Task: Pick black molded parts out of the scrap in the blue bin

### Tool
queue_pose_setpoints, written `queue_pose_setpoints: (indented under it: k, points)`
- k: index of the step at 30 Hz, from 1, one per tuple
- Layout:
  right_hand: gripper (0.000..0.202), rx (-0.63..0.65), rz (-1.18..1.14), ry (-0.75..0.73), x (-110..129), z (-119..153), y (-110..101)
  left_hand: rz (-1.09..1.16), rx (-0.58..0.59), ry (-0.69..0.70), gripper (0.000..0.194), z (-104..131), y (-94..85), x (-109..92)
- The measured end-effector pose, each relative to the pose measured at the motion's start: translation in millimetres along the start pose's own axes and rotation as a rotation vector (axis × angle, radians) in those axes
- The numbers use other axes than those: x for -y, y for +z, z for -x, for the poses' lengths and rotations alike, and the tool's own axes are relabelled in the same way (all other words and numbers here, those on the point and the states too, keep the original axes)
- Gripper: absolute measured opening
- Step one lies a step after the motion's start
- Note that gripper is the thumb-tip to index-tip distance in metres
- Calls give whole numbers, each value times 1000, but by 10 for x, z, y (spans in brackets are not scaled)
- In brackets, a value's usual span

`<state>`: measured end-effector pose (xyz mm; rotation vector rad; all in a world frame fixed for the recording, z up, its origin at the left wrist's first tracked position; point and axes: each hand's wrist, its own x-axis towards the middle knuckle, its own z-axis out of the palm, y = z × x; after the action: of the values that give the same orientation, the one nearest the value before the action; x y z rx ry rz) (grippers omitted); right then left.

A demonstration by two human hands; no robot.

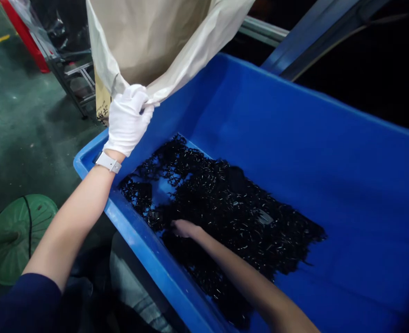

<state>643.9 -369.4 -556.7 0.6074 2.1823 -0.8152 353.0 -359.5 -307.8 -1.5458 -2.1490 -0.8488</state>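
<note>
Right hand is bare, down in the blue bin, fingers buried in the black small parts; can't tell if it's gripping any. Left hand, white glove, is closed on the rim of the beige sack held up over the bin's far corner. Judgement: parts mostly still in the bin, spread thin with bare floor patches. Sack contents not visible.

One blue bin, one pale bag, one white glove, one wristband, countless small black parts
</note>
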Motion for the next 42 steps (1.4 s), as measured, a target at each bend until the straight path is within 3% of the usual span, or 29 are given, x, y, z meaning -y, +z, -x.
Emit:
queue_pose_setpoints:
  k: [4, 10, 14, 23, 27, 29, 32, 37, 39, 42]
  points:
    - [20, -17, 59, -61, 134, -241, 278, 39, 21, -33, 8, -33, 14, -19]
    - [30, -76, 145, 17, 283, -880, 163, 67, 79, -53, 13, -74, 54, -29]
    - [35, -26, 180, 59, 287, -1052, 175, -48, 108, -30, 18, -79, 25, -73]
    - [28, -3, 161, 63, 179, -780, 248, -68, 106, -13, 14, -80, 17, -76]
    - [23, -6, 63, -62, 232, -518, 278, -62, 106, -9, 15, -83, 0, -92]
    - [26, -44, 11, -106, 240, -394, 252, -59, 98, -7, 16, -86, -9, -99]
    - [36, -166, -55, -56, 167, -368, 61, -66, 79, 7, 17, -85, -18, -105]
    - [25, -297, -294, 148, -28, -850, -385, -71, 66, -1, 17, -74, -21, -109]
    - [21, -282, -438, 204, -28, -1117, -437, -79, 67, -1, 17, -76, -18, -108]
    - [24, -261, -639, 245, 73, -1463, -353, -119, 89, 11, 20, -93, 0, -104]
